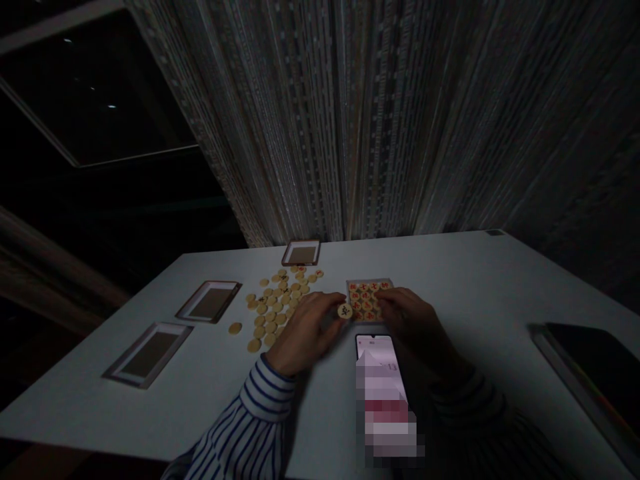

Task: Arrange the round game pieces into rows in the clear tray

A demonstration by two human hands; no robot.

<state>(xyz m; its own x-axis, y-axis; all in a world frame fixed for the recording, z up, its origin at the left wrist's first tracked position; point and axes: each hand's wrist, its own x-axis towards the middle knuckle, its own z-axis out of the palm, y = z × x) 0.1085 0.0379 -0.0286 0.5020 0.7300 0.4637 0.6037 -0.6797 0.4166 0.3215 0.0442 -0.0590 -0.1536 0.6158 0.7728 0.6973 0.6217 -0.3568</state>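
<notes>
Between the thumb and forefinger of my left hand [313, 328] is a round Chinese chess piece [345, 311] with a black character, held at the left edge of a small shallow box [370, 281]. Rows of pieces with red characters [364, 288] lie face up in that box. My right hand [417, 327] reaches over the box's right side, its fingers curled together at the pieces there; what they grip, if anything, is hidden. Left of my left hand spreads a loose heap of Chinese chess pieces [270, 317], most showing blank faces and a few showing characters.
A lit phone [376, 350] lies just in front of the box, between my forearms. Three more shallow boxes stand on the white table [200, 407]: one at the back [301, 253], two at left [209, 301] [148, 354]. A dark object [595, 380] lies at right; a curtain hangs behind.
</notes>
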